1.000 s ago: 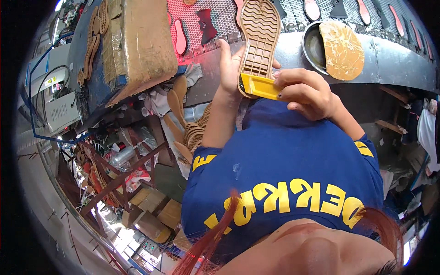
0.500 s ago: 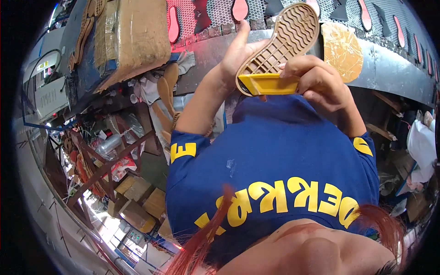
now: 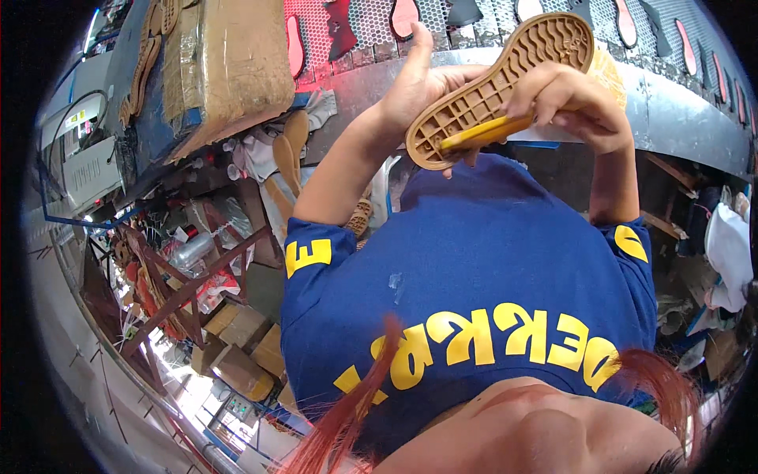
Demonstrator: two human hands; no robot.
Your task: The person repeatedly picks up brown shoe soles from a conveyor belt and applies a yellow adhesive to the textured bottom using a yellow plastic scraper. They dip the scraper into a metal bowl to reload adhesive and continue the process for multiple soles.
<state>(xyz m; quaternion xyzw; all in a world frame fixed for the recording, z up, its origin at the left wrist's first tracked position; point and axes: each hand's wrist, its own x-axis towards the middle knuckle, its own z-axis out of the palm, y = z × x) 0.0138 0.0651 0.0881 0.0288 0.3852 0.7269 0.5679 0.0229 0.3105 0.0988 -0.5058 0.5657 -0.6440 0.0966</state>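
A tan shoe sole (image 3: 466, 110) is held at a slant in front of my chest, its grid and wavy tread facing up. My left hand (image 3: 412, 93) supports it from behind on the left; the thumb sticks up and most fingers are hidden behind the sole. My right hand (image 3: 575, 104) is closed around a yellow flat-sided tool (image 3: 488, 131), which lies across the tread near the sole's lower edge. The tool's exact kind does not show, and its right part is covered by the fingers.
Ahead runs a metal-edged conveyor with a mesh belt (image 3: 371, 28), carrying pink insoles (image 3: 404, 17) and dark cut pieces. A taped cardboard box (image 3: 245, 71) stands at the left. More tan soles (image 3: 290, 150) hang below it. Cartons (image 3: 241, 371) are stacked at the lower left.
The sole has tilted further, its upper end swinging right. My right hand has moved right and up, and the yellow tool has turned from its broad face to a narrow edge.
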